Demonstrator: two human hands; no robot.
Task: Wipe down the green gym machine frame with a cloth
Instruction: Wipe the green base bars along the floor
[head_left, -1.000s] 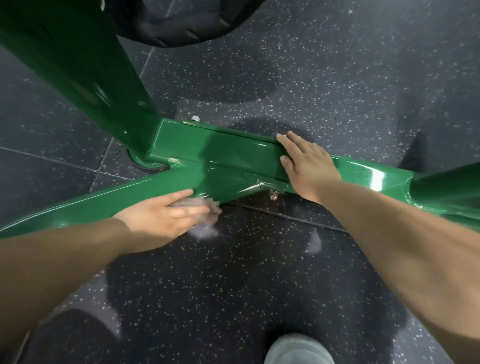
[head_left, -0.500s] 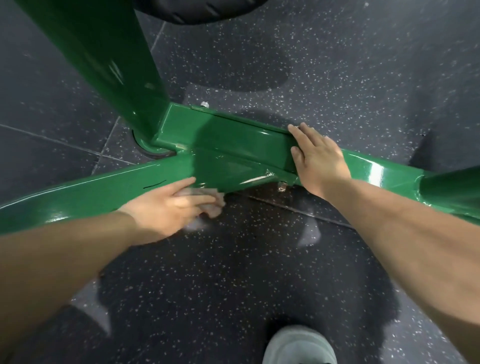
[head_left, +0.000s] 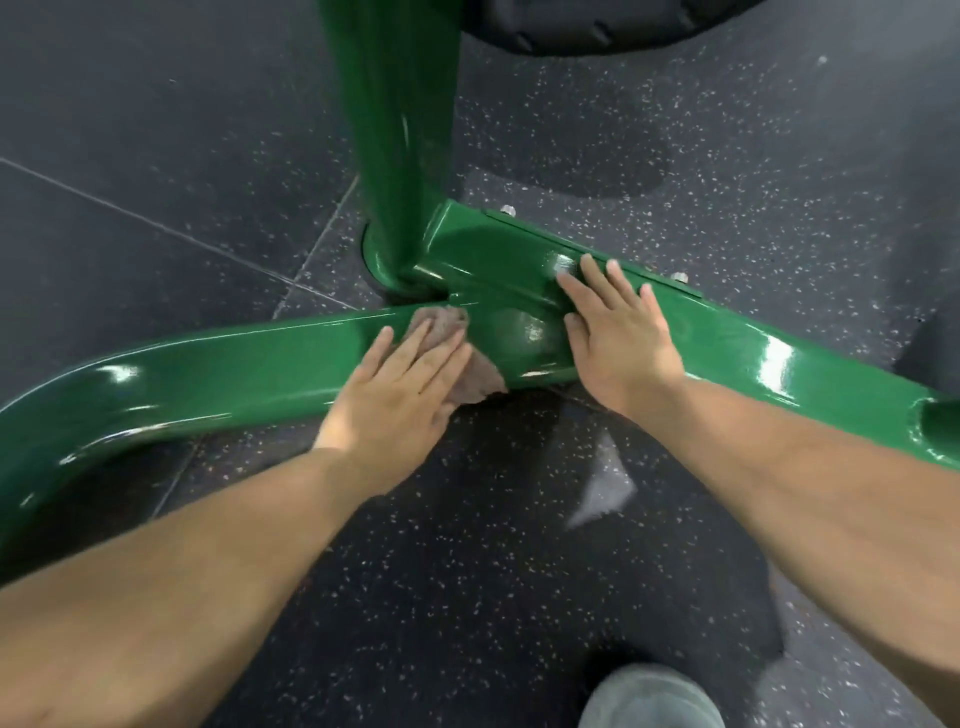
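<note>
The glossy green gym machine frame (head_left: 234, 364) lies low on the floor, its base bars meeting at a junction under an upright post (head_left: 395, 130). My left hand (head_left: 400, 395) lies flat on top of the left base bar and presses a small grey-brown cloth (head_left: 467, 379) against it, right beside the junction. The cloth shows past my fingertips and under my palm's right side. My right hand (head_left: 618, 338) rests flat, fingers spread, on the junction's plate with nothing in it.
Dark speckled rubber floor tiles (head_left: 467, 571) surround the frame. A black round pad or wheel (head_left: 597, 26) hangs at the top edge. Bolt heads (head_left: 678, 277) stick up behind the plate. My grey shoe (head_left: 649, 696) is at the bottom.
My left hand has carried the cloth up from the bar's lower front edge onto its top face, toward the junction. The camera view has shifted, and the right hand stays on the plate.
</note>
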